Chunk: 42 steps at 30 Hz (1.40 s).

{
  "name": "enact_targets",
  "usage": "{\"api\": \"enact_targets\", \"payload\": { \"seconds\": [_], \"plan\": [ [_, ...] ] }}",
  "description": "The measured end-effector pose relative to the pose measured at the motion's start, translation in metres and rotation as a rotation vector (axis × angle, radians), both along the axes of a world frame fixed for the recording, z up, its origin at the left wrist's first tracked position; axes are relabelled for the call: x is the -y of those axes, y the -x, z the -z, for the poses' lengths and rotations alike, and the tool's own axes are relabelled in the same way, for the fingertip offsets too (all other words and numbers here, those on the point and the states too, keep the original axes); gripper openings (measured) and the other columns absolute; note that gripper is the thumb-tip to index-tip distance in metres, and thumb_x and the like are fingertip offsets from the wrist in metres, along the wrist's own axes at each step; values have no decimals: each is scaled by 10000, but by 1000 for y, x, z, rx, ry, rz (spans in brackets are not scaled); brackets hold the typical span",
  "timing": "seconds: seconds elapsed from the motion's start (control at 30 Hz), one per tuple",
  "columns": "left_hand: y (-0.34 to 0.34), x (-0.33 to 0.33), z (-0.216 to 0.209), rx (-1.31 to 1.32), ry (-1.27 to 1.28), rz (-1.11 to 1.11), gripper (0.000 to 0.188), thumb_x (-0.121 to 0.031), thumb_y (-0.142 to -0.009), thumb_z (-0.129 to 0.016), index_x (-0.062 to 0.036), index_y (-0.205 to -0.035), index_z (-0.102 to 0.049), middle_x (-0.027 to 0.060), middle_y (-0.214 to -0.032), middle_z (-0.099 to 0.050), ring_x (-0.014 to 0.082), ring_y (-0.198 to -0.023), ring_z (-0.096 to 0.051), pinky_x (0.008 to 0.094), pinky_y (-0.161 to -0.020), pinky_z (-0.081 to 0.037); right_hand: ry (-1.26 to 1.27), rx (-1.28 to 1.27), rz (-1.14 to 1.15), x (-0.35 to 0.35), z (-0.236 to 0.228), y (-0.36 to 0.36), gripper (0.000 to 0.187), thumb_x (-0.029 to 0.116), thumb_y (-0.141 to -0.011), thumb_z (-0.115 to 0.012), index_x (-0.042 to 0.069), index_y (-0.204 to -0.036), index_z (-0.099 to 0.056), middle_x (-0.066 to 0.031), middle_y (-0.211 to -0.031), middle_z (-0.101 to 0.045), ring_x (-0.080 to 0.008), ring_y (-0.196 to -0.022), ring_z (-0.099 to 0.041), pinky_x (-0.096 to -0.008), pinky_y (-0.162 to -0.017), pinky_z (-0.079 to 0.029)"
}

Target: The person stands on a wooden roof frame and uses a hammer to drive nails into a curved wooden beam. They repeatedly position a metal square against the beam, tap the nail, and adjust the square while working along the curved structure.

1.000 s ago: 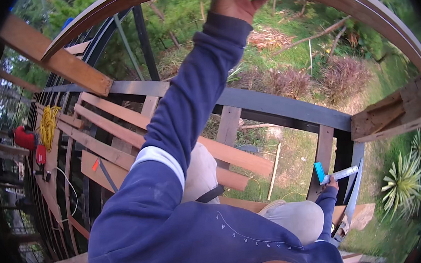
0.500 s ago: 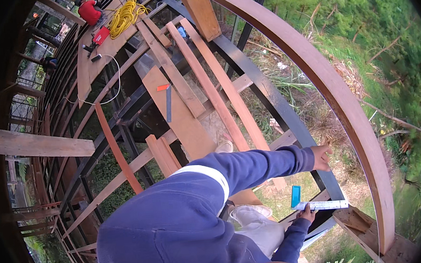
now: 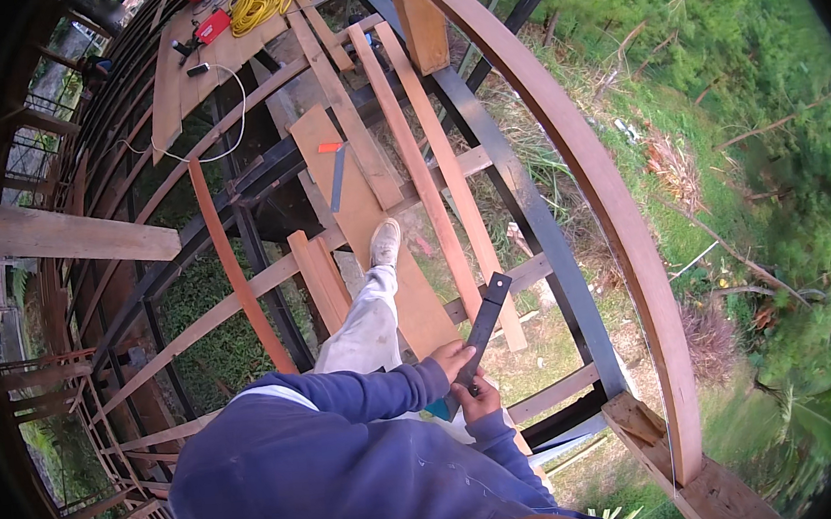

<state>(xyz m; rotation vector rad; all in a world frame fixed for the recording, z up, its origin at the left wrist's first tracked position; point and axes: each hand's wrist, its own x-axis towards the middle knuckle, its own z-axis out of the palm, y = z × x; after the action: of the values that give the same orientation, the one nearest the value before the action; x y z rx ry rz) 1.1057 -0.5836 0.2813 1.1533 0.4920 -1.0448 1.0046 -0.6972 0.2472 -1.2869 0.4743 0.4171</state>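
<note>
Lowered from the curved beam, the left hand now joins the right hand in gripping the square, leaving the beam untouched.

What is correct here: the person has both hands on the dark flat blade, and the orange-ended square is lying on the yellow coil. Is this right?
Not quite: the orange-ended square lies on a wide flat board, apart from the yellow coil, as the head view shows. The left hand and right hand are indeed on the dark flat blade.
</note>
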Motion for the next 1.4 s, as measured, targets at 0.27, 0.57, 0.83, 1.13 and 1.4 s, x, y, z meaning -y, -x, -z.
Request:
{"api": "enact_targets", "payload": {
  "seconds": [0.27,0.57,0.83,1.13,1.4],
  "plan": [
    [-121,-45,4,101,50,-18,247,-250,-991,-395,-27,-982,-500,88,-827,-621,154,-721,-624,281,-641,-527,75,-11,-63,-52,-21,-120,134,94,-850,-640,-6,-936,-622,-36,-795,-642,-76,-699,-567,-237,-639,-455],
    [-374,-194,23,247,-179,-48,257,-261,-949,-494,-27,-1012,-578,72,-676,-607,133,-494,-579,264,-458,-474,161,-232,96,-134,5,-238,136,102,-869,-608,-23,-920,-590,-87,-785,-661,-139,-742,-627,-255,-698,-475],
    [-709,-319,-3,654,-897,357,337,-343,-917,-534,-12,-961,-583,110,-687,-639,165,-522,-620,309,-525,-520,501,-650,133,-125,35,-191,159,148,-821,-626,-10,-813,-616,-93,-684,-673,-155,-626,-634,-265,-603,-475],
    [-862,-316,-4,1010,-1184,587,391,-400,-898,-514,-43,-1017,-621,185,-909,-659,344,-866,-634,417,-814,-490,538,-710,81,-156,50,-174,209,214,-825,-623,6,-805,-616,-101,-705,-687,-120,-506,-570,-269,-509,-451],
    [-894,-299,0,1062,-1161,554,393,-410,-893,-513,-46,-987,-626,199,-931,-647,353,-891,-621,429,-819,-483,385,-829,146,-176,31,-212,205,204,-833,-618,0,-851,-618,-94,-713,-689,-101,-443,-476,-264,-424,-393]
  ]
}}
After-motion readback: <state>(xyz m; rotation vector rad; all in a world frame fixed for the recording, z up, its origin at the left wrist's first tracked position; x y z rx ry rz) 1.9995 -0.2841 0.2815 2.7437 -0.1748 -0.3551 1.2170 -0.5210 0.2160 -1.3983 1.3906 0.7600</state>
